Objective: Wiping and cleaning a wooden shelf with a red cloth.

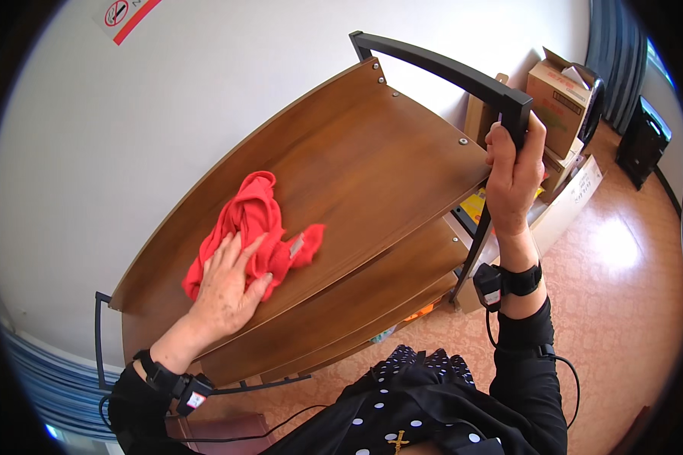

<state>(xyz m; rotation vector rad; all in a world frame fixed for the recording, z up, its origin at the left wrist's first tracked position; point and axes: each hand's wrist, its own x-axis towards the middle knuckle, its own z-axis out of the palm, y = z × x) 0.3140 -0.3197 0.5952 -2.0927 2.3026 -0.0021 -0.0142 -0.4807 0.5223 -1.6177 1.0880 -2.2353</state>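
Observation:
My left hand (227,287) lies with spread fingers on a crumpled red cloth (262,227), pressing it onto the brown wooden top shelf (370,165) of a rack. A small pale tag shows on the cloth's right end. My right hand (515,168) is closed around the end of the rack's black metal frame (449,62), at the shelf's right corner. Lower wooden shelves (341,313) show beneath the top one. Both wrists wear black straps with small devices and cables.
Cardboard boxes (558,105) and a long pale carton (569,199) stand right of the rack. A black case-like object (643,142) is on the floor farther right. A white wall (148,125) runs behind the rack; blue curtains (614,62) hang at the upper right. A cable crosses at the bottom.

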